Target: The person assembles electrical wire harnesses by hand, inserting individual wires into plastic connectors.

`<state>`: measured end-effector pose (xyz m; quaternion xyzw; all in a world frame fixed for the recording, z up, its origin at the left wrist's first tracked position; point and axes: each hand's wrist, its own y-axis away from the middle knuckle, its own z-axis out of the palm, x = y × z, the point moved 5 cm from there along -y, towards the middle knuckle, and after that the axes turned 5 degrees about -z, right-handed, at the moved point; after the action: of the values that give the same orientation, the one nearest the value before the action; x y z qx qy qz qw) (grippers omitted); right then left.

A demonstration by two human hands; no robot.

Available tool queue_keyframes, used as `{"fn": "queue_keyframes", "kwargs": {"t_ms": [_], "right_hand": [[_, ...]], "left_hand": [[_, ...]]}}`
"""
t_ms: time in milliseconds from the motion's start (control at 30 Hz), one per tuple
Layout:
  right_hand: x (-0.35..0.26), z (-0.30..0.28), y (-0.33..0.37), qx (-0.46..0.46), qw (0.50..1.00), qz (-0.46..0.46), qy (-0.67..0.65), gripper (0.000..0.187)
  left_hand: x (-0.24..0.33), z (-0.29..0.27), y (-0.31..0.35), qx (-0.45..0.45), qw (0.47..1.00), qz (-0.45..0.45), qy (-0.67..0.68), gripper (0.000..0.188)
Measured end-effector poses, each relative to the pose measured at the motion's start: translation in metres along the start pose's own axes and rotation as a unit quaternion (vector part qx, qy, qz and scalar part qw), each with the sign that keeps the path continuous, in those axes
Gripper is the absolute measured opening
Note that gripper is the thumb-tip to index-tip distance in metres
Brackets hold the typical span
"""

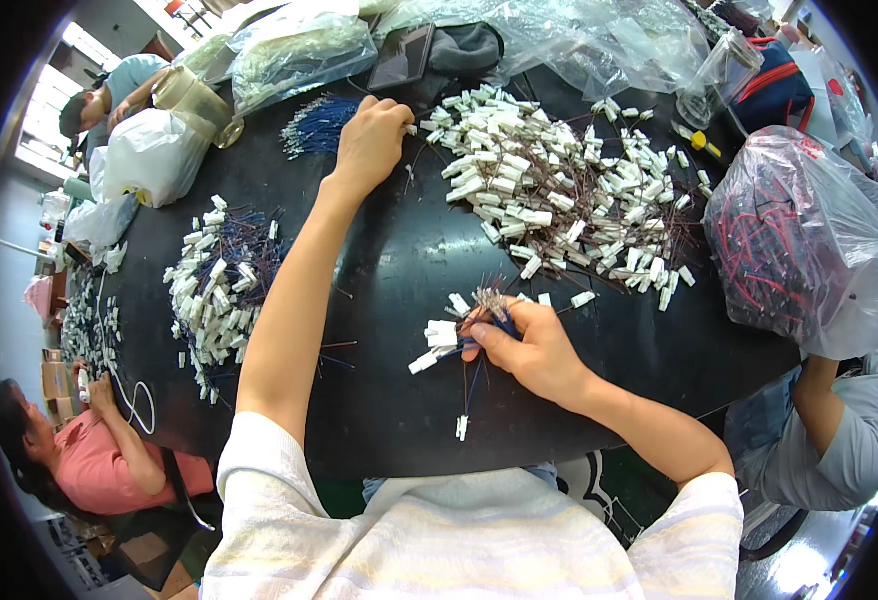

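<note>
My left hand point(371, 140) reaches far over the black table, its fingers pinched at the left edge of a large heap of white connectors point(519, 170) on brown wires. A small white connector point(411, 129) shows at its fingertips. Nearer to me, my right hand point(536, 352) is closed round a bundle of wires with white connectors point(442, 334), blue and brown leads among them. One connector point(462, 428) dangles below that bundle on its wires. Left of my left forearm lies another heap of white connectors point(214, 290) with blue wires. Loose blue wires point(317, 128) lie beside my left hand.
A clear bag of red and dark wires point(799, 240) stands at the right edge. Plastic bags point(304, 60) line the far side, near a yellow cutter point(699, 140). Co-workers sit at left point(109, 455) and right point(809, 440); another person point(119, 95) is farther off.
</note>
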<state>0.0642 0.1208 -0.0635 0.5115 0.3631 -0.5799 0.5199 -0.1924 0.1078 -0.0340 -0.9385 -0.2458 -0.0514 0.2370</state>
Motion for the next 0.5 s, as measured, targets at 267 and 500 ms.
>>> {"fn": "queue_keyframes", "kwargs": {"t_ms": [267, 500], "right_hand": [[0.002, -0.008, -0.002, 0.008, 1.0, 0.011, 0.008, 0.011], [-0.002, 0.001, 0.0, -0.003, 0.999, 0.012, 0.04, 0.014]], "left_hand": [[0.038, -0.049, 0.092, -0.011, 0.972, -0.147, 0.183, 0.009], [0.081, -0.062, 0.165, -0.119, 0.81, -0.282, 0.5, 0.016]]}}
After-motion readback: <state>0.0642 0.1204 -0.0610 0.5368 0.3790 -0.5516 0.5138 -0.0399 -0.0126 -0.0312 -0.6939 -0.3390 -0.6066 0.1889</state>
